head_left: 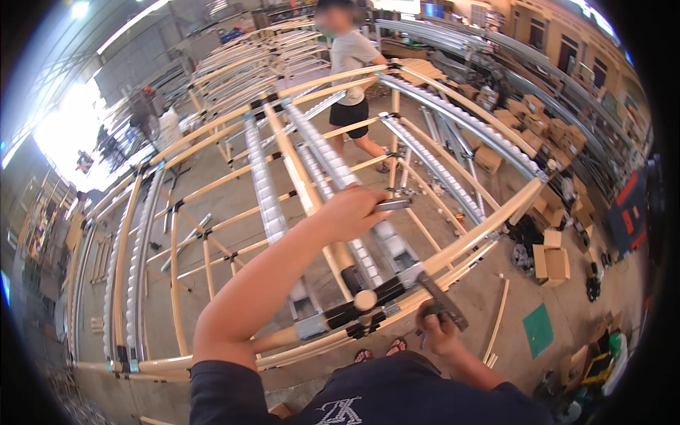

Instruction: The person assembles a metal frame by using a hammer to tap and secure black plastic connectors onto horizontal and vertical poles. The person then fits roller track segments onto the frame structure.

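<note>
Right hand (440, 333) holds hammer (440, 297), head up-left; left hand (354, 209) grips roller track (333, 170).

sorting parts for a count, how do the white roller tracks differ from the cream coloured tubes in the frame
The white roller tracks are ridged strips of small wheels set in grey metal channels; the cream coloured tubes are smooth and round. The tracks run only away from the person; the tubes run both lengthwise and across, forming the frame. The left hand rests over a track, the right hand holds a dark tool at a front tube. Both are long and joined by black clamps.
</note>
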Action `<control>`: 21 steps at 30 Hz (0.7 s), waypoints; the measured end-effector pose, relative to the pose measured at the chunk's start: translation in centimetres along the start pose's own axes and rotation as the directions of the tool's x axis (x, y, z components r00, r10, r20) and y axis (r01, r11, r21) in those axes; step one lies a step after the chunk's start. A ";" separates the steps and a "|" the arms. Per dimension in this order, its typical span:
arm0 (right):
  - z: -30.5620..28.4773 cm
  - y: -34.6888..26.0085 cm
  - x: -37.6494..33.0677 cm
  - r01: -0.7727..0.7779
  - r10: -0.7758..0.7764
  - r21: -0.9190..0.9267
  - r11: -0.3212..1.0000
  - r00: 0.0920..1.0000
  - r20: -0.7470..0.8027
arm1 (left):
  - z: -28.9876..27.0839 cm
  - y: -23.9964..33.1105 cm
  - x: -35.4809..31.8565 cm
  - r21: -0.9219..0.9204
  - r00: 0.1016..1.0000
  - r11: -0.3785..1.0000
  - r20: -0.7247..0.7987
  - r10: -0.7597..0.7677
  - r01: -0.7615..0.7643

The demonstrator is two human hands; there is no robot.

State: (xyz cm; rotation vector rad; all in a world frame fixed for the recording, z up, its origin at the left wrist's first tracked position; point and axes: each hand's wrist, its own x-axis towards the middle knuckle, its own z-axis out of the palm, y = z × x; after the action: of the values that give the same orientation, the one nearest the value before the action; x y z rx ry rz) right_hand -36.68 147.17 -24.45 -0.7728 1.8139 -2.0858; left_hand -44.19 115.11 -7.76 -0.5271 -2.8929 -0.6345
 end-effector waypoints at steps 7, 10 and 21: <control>-1.1 3.4 -0.9 0.110 -0.094 0.120 0.987 0.986 -0.136 | -0.2 1.6 0.3 0.054 0.999 0.998 0.025 -0.037 0.035; 0.2 1.8 -0.3 0.106 -0.096 0.146 0.984 0.993 -0.070 | -0.2 0.9 -0.7 0.099 1.000 0.995 0.012 0.002 -0.004; 0.6 -1.4 1.4 0.312 -0.306 0.121 0.942 0.950 -0.061 | 0.5 -0.6 -0.3 0.070 0.983 0.986 -0.115 -0.141 0.149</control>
State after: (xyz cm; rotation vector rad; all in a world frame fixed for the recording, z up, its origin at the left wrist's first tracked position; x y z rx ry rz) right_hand -37.31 146.19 -22.73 -1.0437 1.6437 -2.4023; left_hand -44.17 114.71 -8.47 -0.2644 -2.8564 -0.5476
